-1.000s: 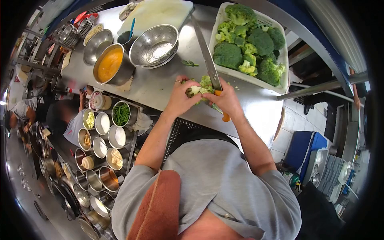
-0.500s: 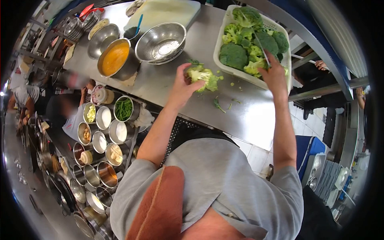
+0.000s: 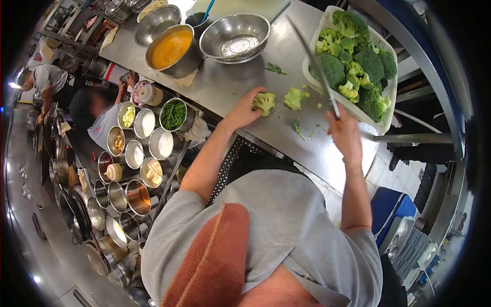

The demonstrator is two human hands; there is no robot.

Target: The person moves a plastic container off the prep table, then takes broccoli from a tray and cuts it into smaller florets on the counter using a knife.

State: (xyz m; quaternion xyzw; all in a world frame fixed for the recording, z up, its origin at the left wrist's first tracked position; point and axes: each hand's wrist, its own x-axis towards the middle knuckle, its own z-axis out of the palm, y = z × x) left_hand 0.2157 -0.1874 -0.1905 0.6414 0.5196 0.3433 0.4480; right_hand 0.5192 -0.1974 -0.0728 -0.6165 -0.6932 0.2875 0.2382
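Observation:
My left hand is closed around a pale green broccoli piece resting at the steel counter. Just right of it lies another cut broccoli piece, with small leaf scraps in front. In my right hand is the handle of a long knife. Its blade points up and away, over the counter beside the white plastic basket. Several broccoli heads fill that basket.
A perforated steel colander and a pot of orange liquid stand at the back left. Metal containers of ingredients, such as chopped greens, line the left. Another person is beyond them. A metal rail runs at right.
My right hand has drawn the knife back from the basket toward me. The broccoli under my left hand now shows as two separate pieces. The view has shifted.

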